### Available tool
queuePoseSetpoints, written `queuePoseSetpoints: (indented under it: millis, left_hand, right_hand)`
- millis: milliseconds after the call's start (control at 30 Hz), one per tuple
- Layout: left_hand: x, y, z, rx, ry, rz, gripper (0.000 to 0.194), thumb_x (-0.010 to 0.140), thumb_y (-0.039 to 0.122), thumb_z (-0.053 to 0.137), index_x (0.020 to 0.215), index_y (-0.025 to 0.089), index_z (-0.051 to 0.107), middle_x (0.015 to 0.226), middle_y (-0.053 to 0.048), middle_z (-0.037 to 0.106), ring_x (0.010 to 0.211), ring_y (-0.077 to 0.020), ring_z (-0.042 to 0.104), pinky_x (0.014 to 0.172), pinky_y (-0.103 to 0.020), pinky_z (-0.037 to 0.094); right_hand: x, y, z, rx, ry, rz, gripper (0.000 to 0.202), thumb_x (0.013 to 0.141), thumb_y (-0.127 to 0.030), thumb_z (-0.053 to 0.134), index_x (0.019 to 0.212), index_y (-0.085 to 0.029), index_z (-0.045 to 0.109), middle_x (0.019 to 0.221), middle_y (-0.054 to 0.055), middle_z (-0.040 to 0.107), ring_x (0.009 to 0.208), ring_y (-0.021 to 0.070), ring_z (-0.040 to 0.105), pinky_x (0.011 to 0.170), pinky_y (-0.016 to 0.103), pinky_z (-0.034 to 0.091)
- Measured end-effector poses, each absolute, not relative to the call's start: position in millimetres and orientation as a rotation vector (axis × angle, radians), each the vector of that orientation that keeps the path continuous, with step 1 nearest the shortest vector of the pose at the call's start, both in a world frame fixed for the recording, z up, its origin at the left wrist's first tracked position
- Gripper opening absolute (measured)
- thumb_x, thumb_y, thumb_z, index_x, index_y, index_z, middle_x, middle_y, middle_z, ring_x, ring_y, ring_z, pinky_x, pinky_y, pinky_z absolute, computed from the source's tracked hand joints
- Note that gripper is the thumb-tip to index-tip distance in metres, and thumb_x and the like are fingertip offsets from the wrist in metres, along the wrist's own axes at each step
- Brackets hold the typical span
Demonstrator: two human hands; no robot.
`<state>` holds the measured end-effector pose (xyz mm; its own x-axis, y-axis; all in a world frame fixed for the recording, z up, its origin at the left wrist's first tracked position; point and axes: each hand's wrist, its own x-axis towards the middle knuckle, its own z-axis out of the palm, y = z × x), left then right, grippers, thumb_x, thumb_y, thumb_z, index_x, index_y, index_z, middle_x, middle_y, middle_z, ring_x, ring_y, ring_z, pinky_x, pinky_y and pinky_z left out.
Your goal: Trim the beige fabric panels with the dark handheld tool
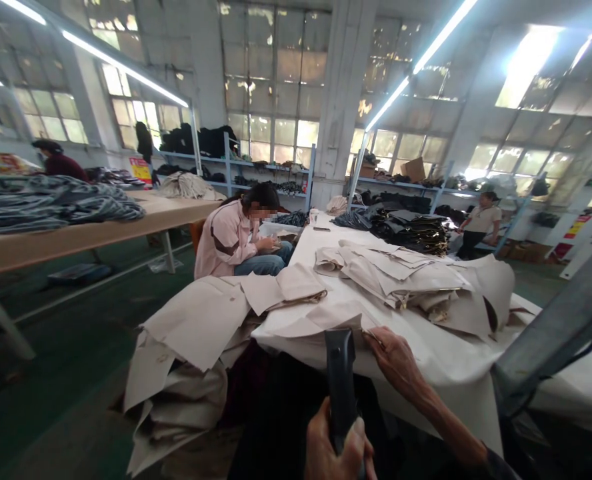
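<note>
Tool (342,380), black, clipper-shaped: your left hand (339,443) is wrapping closed round its handle. Beige fabric panel (321,321), on white-covered table (451,363): your right hand (396,357) is pinching its edge, best held taut beside the tool head.

Legible text: none. A red-and-yellow sign (140,171) near the far end of the left table (176,208) carries markings too small and blurred to read. A second red-and-yellow sign (577,227), on a pale surface (587,248) at the far right, is likewise illegible. Red-and-yellow packaging (3,162) at the left edge is too blurred to read.
</note>
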<state>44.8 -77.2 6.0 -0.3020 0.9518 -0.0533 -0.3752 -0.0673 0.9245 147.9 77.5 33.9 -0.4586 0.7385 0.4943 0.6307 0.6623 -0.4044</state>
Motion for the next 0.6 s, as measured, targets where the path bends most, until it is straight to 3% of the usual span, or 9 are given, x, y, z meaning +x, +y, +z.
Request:
queuePoseSetpoints:
  millis: [333,600]
  left_hand:
    - [32.5,-83.5,8.5,0.749,1.137,1.683,0.035,0.074,0.051,0.059,0.074,0.017,0.049,0.04,0.005,0.051,0.03,-0.008,0.044,0.033,-0.018,0.038]
    - [27.1,-73.4,7.1,0.767,1.143,1.649,0.037,0.075,0.052,0.059,0.073,0.016,0.052,0.039,0.003,0.052,0.031,-0.0085,0.045,0.035,-0.018,0.038]
  right_hand:
    - [126.8,49.5,36.2,-1.046,-2.191,0.442,0.038,0.091,-0.042,0.036,0.059,-0.022,0.034,0.058,-0.003,0.038,0.056,0.015,0.035,0.056,0.028,0.025]
    - [131.8,60.0,45.1,-0.998,-2.156,0.755,0.039,0.089,-0.042,0.042,0.057,-0.02,0.038,0.055,-0.004,0.037,0.055,0.0122,0.036,0.051,0.025,0.027]
